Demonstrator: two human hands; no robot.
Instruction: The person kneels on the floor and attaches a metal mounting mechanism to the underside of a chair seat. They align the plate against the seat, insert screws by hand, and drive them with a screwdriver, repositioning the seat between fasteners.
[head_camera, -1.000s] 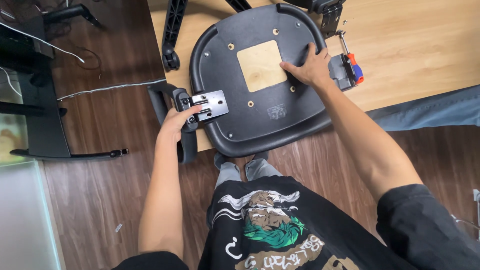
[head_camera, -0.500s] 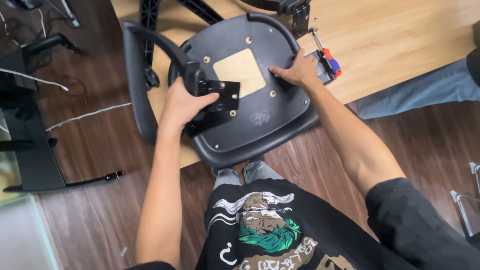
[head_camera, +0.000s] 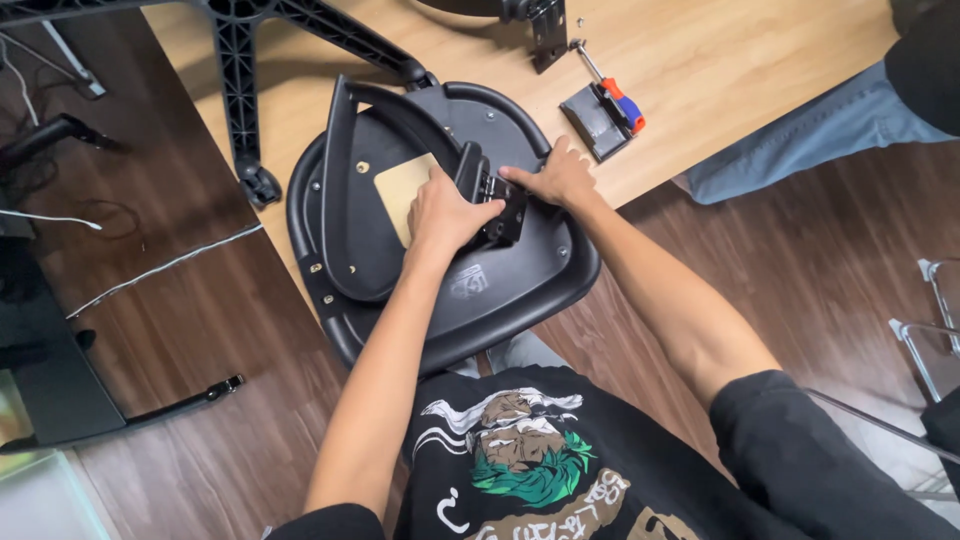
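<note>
i see my left hand (head_camera: 445, 212) grasping the armrest bracket (head_camera: 495, 205) and pressing it onto the upturned black chair seat (head_camera: 480, 290), which overhangs the wooden table (head_camera: 720, 70). my right hand (head_camera: 555, 180) lies flat on the seat, touching the bracket's right edge. the armrest's (head_camera: 335, 180) long axis runs away from me, left of both hands.

Dark wood-plank floor (head_camera: 230, 330) under a light wooden table (head_camera: 720, 60) — black stand (head_camera: 60, 390) at left.
</note>
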